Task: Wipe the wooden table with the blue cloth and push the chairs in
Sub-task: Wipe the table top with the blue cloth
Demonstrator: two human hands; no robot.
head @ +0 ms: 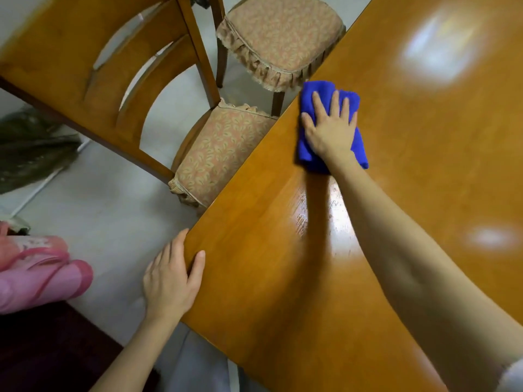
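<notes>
Now you are wiping the wooden table [424, 165] with the blue cloth [305, 151] under your right hand [329, 131].

Your right hand is lying flat and released on the folded cloth, fingers spread, so you are pressing it down rather than clutching it, which is probably spreading the pressure across the pad; the cloth is sitting just inside the table's edge. Your left hand [169, 278] is resting unclenched against the near corner, thumb on top, likely steadying you as you are reaching forward. The nearer chair [223, 148] and the farther chair [280, 38] are standing partly out, left of and beyond your wiping hand, so pushing them in is seemingly waiting.
</notes>
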